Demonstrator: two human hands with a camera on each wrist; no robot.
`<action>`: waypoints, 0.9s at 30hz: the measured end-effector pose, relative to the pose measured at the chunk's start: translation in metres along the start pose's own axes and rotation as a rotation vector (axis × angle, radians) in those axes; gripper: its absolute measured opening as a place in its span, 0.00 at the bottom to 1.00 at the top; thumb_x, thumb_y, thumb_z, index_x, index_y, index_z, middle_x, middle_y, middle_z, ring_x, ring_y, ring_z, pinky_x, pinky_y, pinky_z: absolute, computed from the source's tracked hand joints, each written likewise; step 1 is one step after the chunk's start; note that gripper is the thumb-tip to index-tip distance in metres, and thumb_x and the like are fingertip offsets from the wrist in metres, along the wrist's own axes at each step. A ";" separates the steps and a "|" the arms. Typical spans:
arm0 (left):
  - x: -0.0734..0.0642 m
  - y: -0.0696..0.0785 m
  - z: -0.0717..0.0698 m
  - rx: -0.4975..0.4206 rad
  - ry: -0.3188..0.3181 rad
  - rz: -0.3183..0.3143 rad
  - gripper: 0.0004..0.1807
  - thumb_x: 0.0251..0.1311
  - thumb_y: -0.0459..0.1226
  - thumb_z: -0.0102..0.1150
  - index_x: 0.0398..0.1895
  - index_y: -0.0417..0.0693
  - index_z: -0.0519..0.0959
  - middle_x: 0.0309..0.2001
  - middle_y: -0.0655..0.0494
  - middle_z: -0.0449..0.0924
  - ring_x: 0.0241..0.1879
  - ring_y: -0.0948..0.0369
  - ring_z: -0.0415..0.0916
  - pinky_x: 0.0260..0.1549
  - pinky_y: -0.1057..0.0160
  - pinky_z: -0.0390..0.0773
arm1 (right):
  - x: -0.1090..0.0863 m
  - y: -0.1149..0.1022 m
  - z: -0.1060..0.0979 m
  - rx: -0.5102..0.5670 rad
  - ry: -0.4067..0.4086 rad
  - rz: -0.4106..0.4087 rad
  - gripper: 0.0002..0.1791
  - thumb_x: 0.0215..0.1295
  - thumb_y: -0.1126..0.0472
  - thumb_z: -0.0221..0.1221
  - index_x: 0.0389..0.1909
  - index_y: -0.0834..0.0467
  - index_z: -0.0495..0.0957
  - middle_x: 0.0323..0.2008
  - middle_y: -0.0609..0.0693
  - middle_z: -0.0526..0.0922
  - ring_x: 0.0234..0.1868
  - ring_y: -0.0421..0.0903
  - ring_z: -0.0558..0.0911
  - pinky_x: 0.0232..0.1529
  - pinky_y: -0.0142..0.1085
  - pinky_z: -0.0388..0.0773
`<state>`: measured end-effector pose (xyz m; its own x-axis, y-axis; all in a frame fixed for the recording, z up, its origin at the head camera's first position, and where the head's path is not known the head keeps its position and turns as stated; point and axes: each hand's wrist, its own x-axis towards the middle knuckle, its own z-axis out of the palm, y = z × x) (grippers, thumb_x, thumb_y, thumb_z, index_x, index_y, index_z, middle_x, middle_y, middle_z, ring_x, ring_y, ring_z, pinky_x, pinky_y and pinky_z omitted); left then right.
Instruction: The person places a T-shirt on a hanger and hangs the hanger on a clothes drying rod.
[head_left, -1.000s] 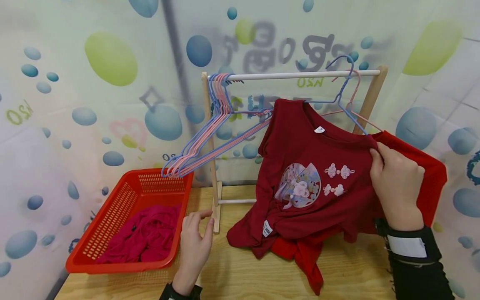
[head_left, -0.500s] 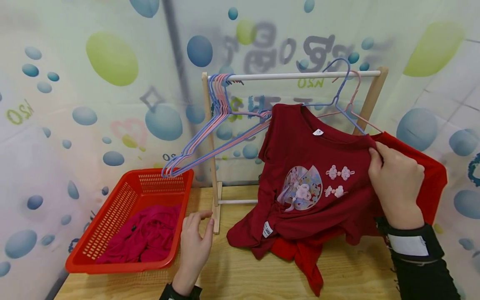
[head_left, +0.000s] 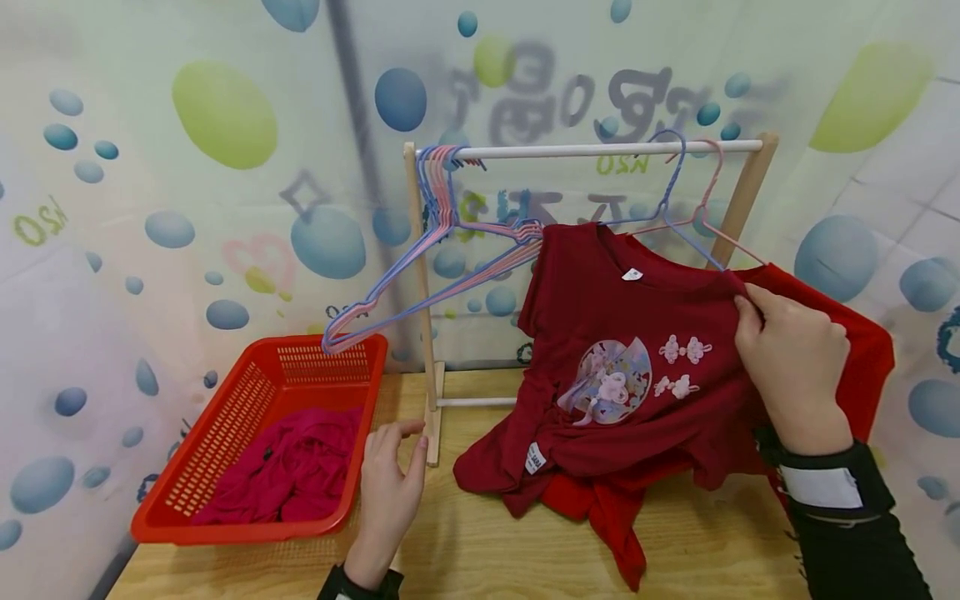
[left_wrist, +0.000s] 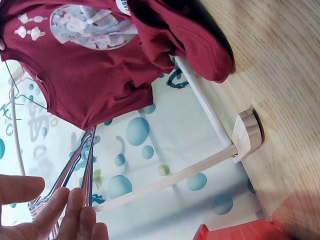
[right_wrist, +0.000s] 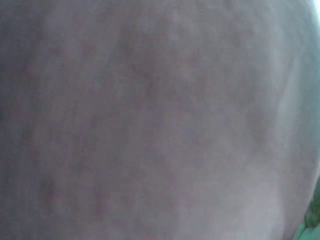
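My right hand [head_left: 798, 362] pinches the shoulder of a dark red T-shirt [head_left: 660, 300] between thumb and fingers. Inside the shirt is a blue hanger [head_left: 667, 187], its hook overlapping the white rail [head_left: 547, 152] in the head view. A brighter red garment [head_left: 862, 354] hangs behind, on a pink hanger [head_left: 703, 208]. The shirt's lower part lies bunched near the tabletop. My left hand [head_left: 390, 492] holds nothing, fingers loosely bent, between the basket and the rack. The left wrist view has its fingers [left_wrist: 75, 212] below the shirt. Blurred skin fills most of the right wrist view.
Several blue and pink hangers [head_left: 401, 279] hang bunched at the rail's left end, jutting forward. A red plastic basket [head_left: 247, 533] on the left holds a crimson garment [head_left: 292, 471]. The rack's wooden foot [head_left: 433, 437] stands on the wooden table [head_left: 540, 554].
The blue hanger's hook has come down and a little left, from above the rail to its level. The shirt's neckline sinks with it. My left hand stays put.
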<state>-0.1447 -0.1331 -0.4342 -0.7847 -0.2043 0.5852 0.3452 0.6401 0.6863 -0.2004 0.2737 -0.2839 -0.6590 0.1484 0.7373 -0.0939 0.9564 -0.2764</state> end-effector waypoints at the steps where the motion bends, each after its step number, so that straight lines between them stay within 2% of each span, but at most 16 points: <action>1: 0.000 0.000 0.000 -0.001 0.002 0.003 0.09 0.60 0.26 0.66 0.43 0.36 0.85 0.42 0.46 0.85 0.43 0.50 0.75 0.42 0.51 0.72 | 0.000 0.000 0.000 -0.001 -0.007 -0.001 0.22 0.71 0.61 0.57 0.59 0.71 0.80 0.44 0.77 0.83 0.34 0.77 0.77 0.38 0.73 0.75; 8: -0.001 -0.001 -0.001 0.003 0.010 0.023 0.08 0.60 0.26 0.66 0.43 0.35 0.85 0.41 0.46 0.85 0.43 0.50 0.75 0.42 0.50 0.73 | -0.001 0.003 0.000 -0.010 -0.034 0.000 0.22 0.71 0.61 0.57 0.59 0.71 0.80 0.42 0.77 0.83 0.32 0.77 0.77 0.34 0.72 0.75; 14: -0.003 -0.002 -0.004 0.006 0.012 0.021 0.09 0.59 0.25 0.66 0.43 0.35 0.85 0.41 0.46 0.85 0.44 0.50 0.75 0.42 0.50 0.73 | -0.001 0.003 0.001 -0.029 -0.039 0.017 0.23 0.71 0.60 0.56 0.58 0.73 0.80 0.44 0.78 0.82 0.34 0.77 0.77 0.35 0.72 0.75; 19: -0.006 -0.003 -0.007 0.018 0.020 0.032 0.09 0.59 0.25 0.67 0.43 0.36 0.85 0.41 0.47 0.85 0.43 0.52 0.75 0.42 0.51 0.73 | -0.004 -0.005 0.007 -0.028 0.047 0.028 0.22 0.71 0.59 0.57 0.57 0.72 0.81 0.47 0.76 0.83 0.39 0.75 0.79 0.39 0.71 0.76; 22: -0.007 -0.003 -0.010 0.026 0.030 0.038 0.09 0.58 0.25 0.67 0.43 0.37 0.85 0.41 0.48 0.85 0.43 0.52 0.76 0.42 0.52 0.73 | -0.006 -0.013 0.011 0.017 0.121 0.018 0.21 0.70 0.60 0.59 0.57 0.71 0.82 0.49 0.75 0.82 0.44 0.74 0.79 0.45 0.70 0.76; 27: -0.007 -0.003 -0.017 0.032 0.053 0.049 0.11 0.58 0.24 0.67 0.43 0.37 0.85 0.41 0.49 0.86 0.44 0.51 0.76 0.42 0.52 0.73 | -0.003 -0.029 0.021 0.120 0.181 -0.052 0.20 0.66 0.64 0.62 0.55 0.71 0.82 0.53 0.75 0.80 0.53 0.73 0.75 0.54 0.69 0.70</action>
<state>-0.1315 -0.1460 -0.4330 -0.7385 -0.2102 0.6406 0.3656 0.6734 0.6425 -0.2110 0.2402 -0.2908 -0.5074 0.1525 0.8481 -0.2197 0.9288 -0.2984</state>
